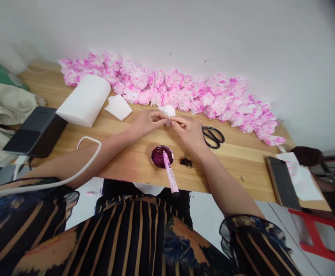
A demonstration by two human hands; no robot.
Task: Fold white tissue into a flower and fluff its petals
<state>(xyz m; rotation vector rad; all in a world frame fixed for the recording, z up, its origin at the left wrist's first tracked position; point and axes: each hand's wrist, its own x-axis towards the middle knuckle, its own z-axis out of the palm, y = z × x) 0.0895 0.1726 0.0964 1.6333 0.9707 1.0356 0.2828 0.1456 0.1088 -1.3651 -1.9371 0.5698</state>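
Observation:
Both my hands meet over the table around a small gathered piece of white tissue paper (169, 110). My left hand (148, 123) pinches it from the left, thumb against the fingers. From the right, my right hand (188, 130) pinches at the same spot, fingertips close to the left ones. Whether a thin tie lies between the fingertips I cannot make out. Nearer me, a pink marker (170, 174) leans with one end in a round dish of dark purple liquid (157, 156). Beside the dish lies a little heap of thin dark strands (186, 161).
Pink-and-white paper flowers (173, 88) line the wall. Black-handled scissors (213, 137) lie by my right hand. Leftward are a white tissue stack (86, 99), loose white sheets (119, 107), and a black box (37, 130); a white cable (83, 165) crosses my left arm. A dark flat object (282, 184) lies right.

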